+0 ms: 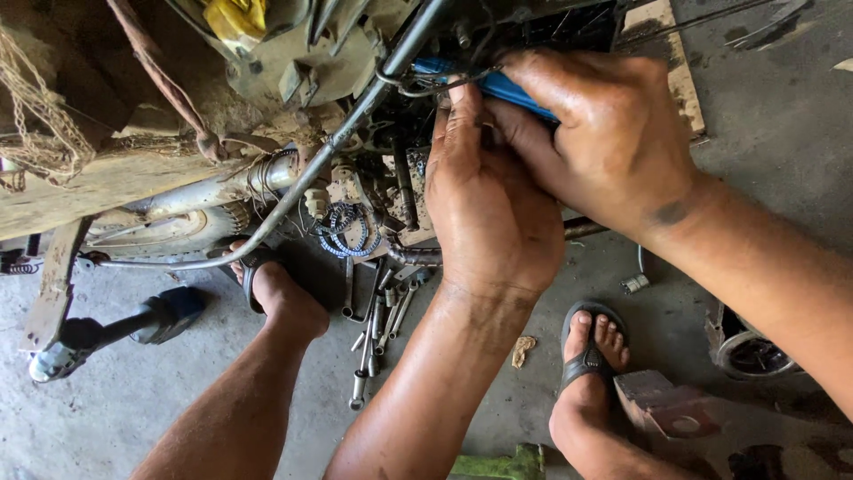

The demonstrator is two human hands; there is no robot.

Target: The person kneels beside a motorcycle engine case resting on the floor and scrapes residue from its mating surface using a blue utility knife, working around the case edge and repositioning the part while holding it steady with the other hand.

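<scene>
Right hand [613,133] fist wrapped round blue tool handle [506,86] at engine [302,53]; left hand [489,204] fingers pressed together against it; wrenches [378,324] on floor below.

Bare forearms, grease-smudged right wrist [671,213], black flip-flops [588,360]

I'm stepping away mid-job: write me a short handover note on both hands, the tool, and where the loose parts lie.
Right hand: closed around a blue-handled tool, its tip hidden in the engine.
Left hand: pressed against the engine beside the tool, fingers up at the wires; what it grips is hidden.
Loose parts: sockets and wrenches lie on the concrete floor between the feet; a chain sits under the engine; a dark power tool lies to the left.
Done: cannot tell from here.
Left: the tool is engaged, the work at the engine unfinished.
</scene>
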